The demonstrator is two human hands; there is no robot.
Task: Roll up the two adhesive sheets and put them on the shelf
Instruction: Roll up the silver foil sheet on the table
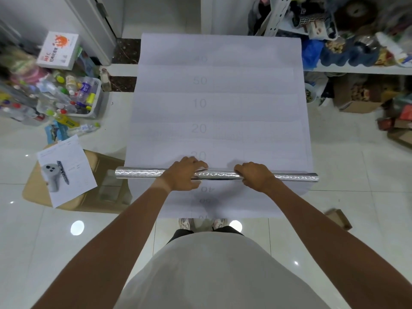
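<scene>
Rolling is underway: the shiny roll (142,173) lies on the white sheet (218,103), long ways from 9 o'clock to 3 o'clock. Your left hand (182,175) and right hand (256,175) both sit on top of it, fingers curled over the roll. The flat sheet runs on toward 12 o'clock, with the shelf (361,69) at 2 o'clock.

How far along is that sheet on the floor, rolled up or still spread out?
Mostly spread. The sheet lies flat toward the shelf; only a thin silver roll has formed, with the left hand and right hand on it.
</scene>
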